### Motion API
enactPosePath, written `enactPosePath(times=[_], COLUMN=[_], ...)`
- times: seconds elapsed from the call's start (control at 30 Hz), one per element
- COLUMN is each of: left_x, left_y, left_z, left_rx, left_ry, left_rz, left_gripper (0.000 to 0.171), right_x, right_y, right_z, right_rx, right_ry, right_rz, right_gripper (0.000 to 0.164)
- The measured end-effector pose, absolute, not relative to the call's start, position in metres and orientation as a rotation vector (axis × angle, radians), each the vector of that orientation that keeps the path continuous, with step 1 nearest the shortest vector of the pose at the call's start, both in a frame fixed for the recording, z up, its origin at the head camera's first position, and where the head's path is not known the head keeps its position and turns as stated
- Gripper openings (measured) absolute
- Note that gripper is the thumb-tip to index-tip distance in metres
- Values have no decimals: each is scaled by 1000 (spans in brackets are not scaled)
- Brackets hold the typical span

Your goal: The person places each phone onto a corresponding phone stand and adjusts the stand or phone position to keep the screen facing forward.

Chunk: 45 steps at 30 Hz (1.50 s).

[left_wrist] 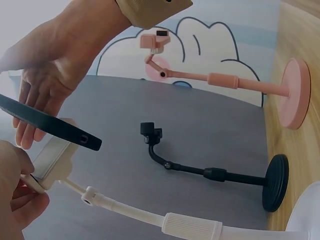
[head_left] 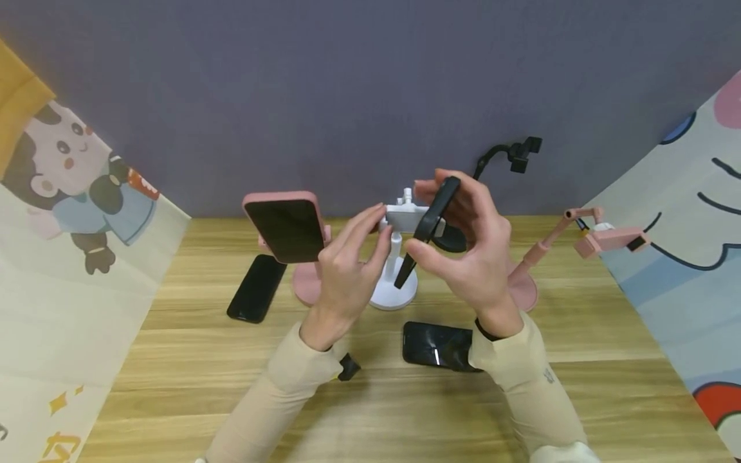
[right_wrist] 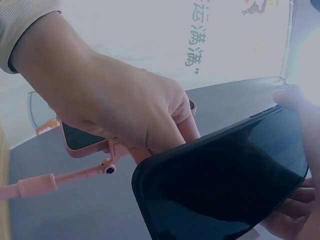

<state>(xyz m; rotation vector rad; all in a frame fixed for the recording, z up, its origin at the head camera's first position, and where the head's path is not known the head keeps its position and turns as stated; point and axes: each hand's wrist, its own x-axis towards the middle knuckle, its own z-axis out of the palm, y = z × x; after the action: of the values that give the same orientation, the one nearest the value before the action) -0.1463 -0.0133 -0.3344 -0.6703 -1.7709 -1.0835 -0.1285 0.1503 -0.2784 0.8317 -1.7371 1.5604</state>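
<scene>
Right hand: the right hand [head_left: 477,247] grips a dark phone [head_left: 431,222] at its edges, thumb on the near side, fingers beyond; the screen is turned toward the right wrist.
Left hand: the left hand [head_left: 352,258] pinches the left end of a white clamp [head_left: 402,220] between thumb and fingers.
Phone against clamp: the phone lies between the hands, tilted and nearly edge-on as seen from above. Its long axis slants from far right to near left, across the clamp, whose own length runs left to right. The clamp sits just left of the right-hand grip, nearer the left hand. I cannot tell whether phone and clamp touch.
Below the grips: the clamp's white stand [head_left: 386,299] stands upright. Nearer the person, a flat phone [head_left: 438,345] lies partly under the right sleeve [head_left: 509,354].
Left of the left hand: a pink-cased phone [head_left: 286,231] is propped up, with a black phone [head_left: 256,288] flat on the table [head_left: 579,386] beside it.
Right of the right hand: a black stand [head_left: 518,156] is behind, a pink stand [head_left: 525,292] farther right.
</scene>
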Motion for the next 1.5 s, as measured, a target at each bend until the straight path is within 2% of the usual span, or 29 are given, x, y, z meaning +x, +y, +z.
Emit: enactPosePath(times=[0.73,1.5], left_x=[-145,-150], left_y=[-19,-25], left_z=[-327,-325], left_rx=[-743,-852], left_ry=[-1802,-1778], left_rz=[-1024,-909], left_gripper=[24,20], right_x=[-135,-140], right_y=[138,124], right_z=[-279,-290], right_rx=[608,446], right_ry=[-1759,-1711], right_rz=[1573,1309], right_gripper=[75,83])
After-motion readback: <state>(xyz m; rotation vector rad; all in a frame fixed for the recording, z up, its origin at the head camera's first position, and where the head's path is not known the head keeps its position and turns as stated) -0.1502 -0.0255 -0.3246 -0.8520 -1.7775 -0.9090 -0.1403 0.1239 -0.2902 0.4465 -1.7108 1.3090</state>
